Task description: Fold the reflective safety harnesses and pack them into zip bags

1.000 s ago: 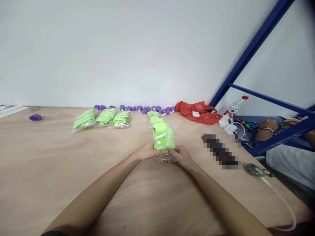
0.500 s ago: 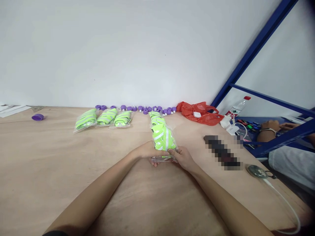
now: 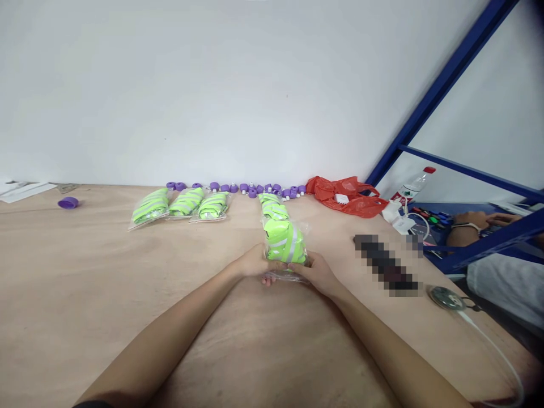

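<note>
A clear plastic bag with a folded neon-green and silver-striped item [image 3: 285, 242] is between my two hands, its open-looking edge towards me. My left hand [image 3: 255, 263] grips its lower left side, with some fingertips showing underneath. My right hand [image 3: 318, 273] pinches the lower right side, thumb on top near the left fingers. Just behind the held bag lies another green bagged bundle [image 3: 273, 207]. Three more bagged green bundles rest to the left: one at the far left [image 3: 150, 207], a middle one [image 3: 186, 202] and a right one [image 3: 213, 205].
Several purple caps [image 3: 233, 188] line the wall; a purple piece [image 3: 68, 202] lies far left. Rightward are a red plastic bag [image 3: 346, 195], a pixelated dark object [image 3: 385, 263], a round cabled device [image 3: 446, 298], a bottle [image 3: 414, 184], a blue frame [image 3: 442, 85] and another person's hands [image 3: 470, 221].
The bagged bundle has tilted and shifted slightly in my hands, and my fingers have moved a little along its lower edge. The whole view has shifted slightly.
</note>
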### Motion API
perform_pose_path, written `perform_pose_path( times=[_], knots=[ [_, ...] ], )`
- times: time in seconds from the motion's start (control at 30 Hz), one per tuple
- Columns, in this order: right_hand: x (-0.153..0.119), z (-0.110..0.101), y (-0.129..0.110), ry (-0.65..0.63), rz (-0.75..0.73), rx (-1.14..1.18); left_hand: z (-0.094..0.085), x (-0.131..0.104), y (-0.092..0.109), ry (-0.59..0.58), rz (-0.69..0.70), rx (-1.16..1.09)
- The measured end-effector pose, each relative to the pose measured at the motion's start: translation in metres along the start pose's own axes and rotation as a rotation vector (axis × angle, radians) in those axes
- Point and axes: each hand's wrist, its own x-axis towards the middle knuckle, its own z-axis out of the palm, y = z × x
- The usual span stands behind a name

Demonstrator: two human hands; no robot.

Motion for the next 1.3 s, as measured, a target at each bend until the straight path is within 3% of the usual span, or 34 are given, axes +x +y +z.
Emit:
perform_pose_path(
  times=[0.23, 0.47, 0.87, 1.13, 1.3],
  knots=[
    [0.000, 0.000, -0.001, -0.002, -0.006, -0.007, 0.000, -0.003, 0.002, -0.028, 0.012, 0.057],
    [0.000, -0.002, 0.003, 0.074, -0.028, -0.109, 0.002, -0.005, 0.006, -0.031, -0.004, 0.037],
    [0.001, -0.004, 0.012, 0.075, 0.002, -0.023, -0.005, -0.001, 0.004, -0.119, -0.040, 0.061],
    [0.002, -0.004, 0.005, 0.034, -0.062, 0.044, -0.004, -0.002, 0.000, 0.004, 0.007, -0.034],
    [0.000, -0.001, 0.004, -0.009, 0.000, 0.120, -0.006, 0.001, -0.004, 0.052, 0.035, -0.092]
  ],
)
